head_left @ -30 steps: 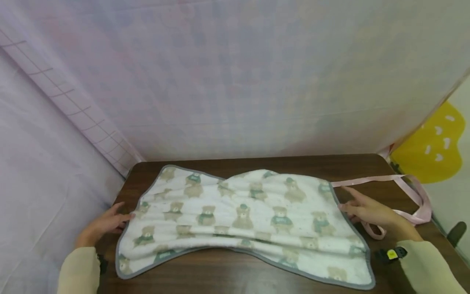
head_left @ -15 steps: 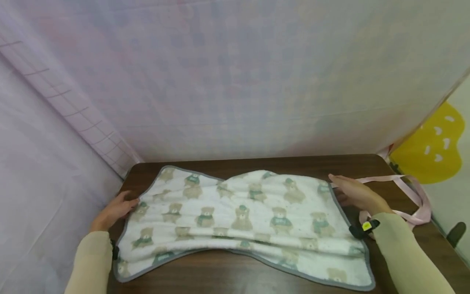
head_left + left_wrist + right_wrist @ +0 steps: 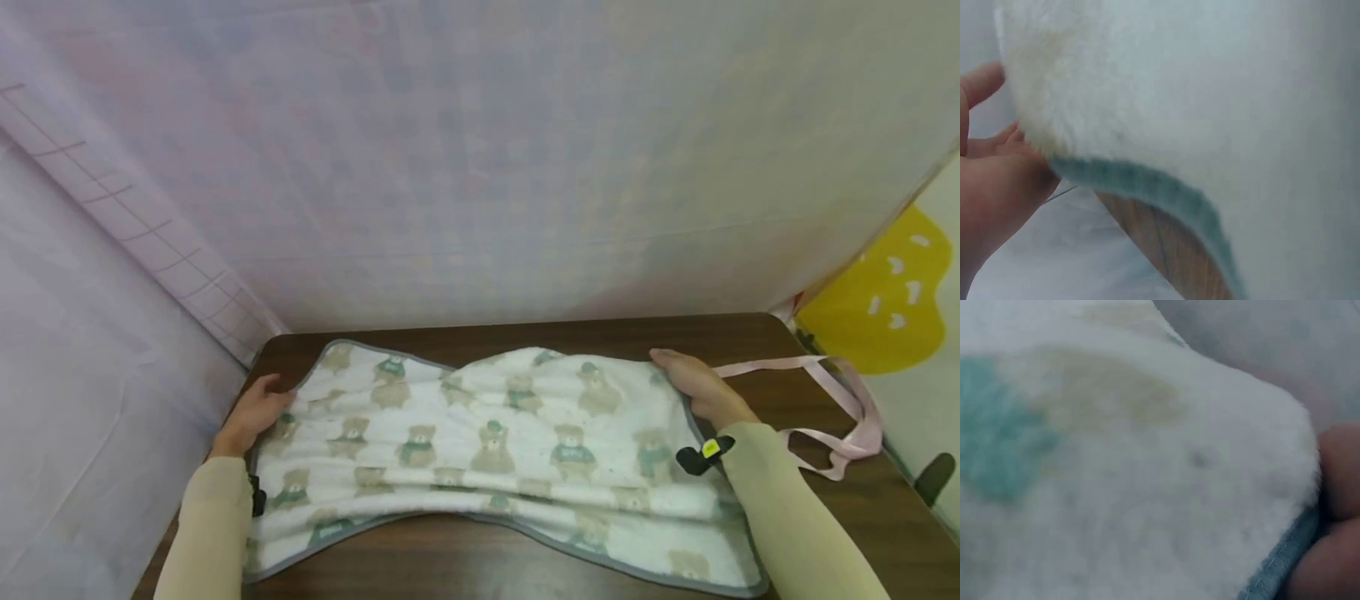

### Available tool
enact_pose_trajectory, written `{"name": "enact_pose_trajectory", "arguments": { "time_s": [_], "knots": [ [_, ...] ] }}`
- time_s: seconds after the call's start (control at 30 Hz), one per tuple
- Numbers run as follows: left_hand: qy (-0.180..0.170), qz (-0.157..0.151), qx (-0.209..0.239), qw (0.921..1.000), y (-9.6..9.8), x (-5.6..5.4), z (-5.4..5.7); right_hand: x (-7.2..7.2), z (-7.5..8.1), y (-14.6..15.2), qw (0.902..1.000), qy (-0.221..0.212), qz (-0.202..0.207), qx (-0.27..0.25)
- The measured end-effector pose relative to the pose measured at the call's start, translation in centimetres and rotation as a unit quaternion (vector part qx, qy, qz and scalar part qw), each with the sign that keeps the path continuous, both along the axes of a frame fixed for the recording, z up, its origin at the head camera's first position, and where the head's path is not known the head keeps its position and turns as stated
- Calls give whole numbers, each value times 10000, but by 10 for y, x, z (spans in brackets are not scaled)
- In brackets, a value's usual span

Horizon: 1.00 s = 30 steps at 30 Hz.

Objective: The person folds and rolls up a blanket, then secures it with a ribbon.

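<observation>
A white fleece blanket (image 3: 465, 442) with brown and green bears and a grey-blue border lies wrinkled across the brown table. My left hand (image 3: 258, 412) is at its left edge. In the left wrist view, the blanket edge hides the tips of that hand's fingers (image 3: 1007, 140), while the thumb (image 3: 985, 81) stands apart from them. My right hand (image 3: 701, 387) touches the blanket's far right corner, its fingers partly hidden from the head view. Two right-hand fingers (image 3: 1341, 469) lie along the bound edge in the right wrist view.
A pink ribbon (image 3: 866, 425) lies looped on the table's right side, beyond my right hand. Hanging cloth (image 3: 480, 167) walls in the back and left of the brown tabletop (image 3: 442, 558). A yellow shape (image 3: 885, 300) shows beyond the right edge.
Both hands have moved inward and farther from me along the blanket's side edges. The right hand has come to the far right corner; the blanket has barely shifted.
</observation>
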<state>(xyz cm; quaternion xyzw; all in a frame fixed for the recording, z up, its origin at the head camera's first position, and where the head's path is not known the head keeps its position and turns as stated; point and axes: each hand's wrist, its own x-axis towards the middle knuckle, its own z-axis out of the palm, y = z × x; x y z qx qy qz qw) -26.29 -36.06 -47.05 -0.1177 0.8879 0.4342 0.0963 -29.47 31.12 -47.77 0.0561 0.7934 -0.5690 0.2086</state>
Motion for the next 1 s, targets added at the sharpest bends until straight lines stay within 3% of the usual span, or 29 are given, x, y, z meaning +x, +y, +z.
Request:
{"name": "enact_pose_trajectory", "arguments": {
  "time_s": [0.13, 0.3, 0.37, 0.47, 0.57, 0.67, 0.83, 1.0],
  "knots": [
    [315, 152, -35, 9994, 2, -2, -3, -4, 6, -8, 9955, 887, -210, 272],
    [1105, 649, 2, 9918, 3, -3, 2, -11, 12, -7, 9780, 2039, -166, -402],
    [1307, 900, 125, 9872, 2, -2, 4, -12, 8, -2, 9761, 2039, -118, -736],
    [1286, 991, 111, 9867, 0, 2, 5, -12, -6, 7, 9831, 1633, -114, -814],
    [1017, 800, -135, 9915, -2, 5, 2, -11, -22, 16, 9877, 1241, -168, -932],
    [763, 560, -317, 9950, -3, 7, -2, -9, -34, 26, 9852, 1124, -293, -1257],
    [453, 363, -425, 9974, -5, 8, -6, -4, -38, 40, 9787, 1178, -354, -1645],
    [130, 39, -576, 9982, -6, 10, -7, 1, -35, 50, 9769, 1280, -369, -1673]
  ]
}}
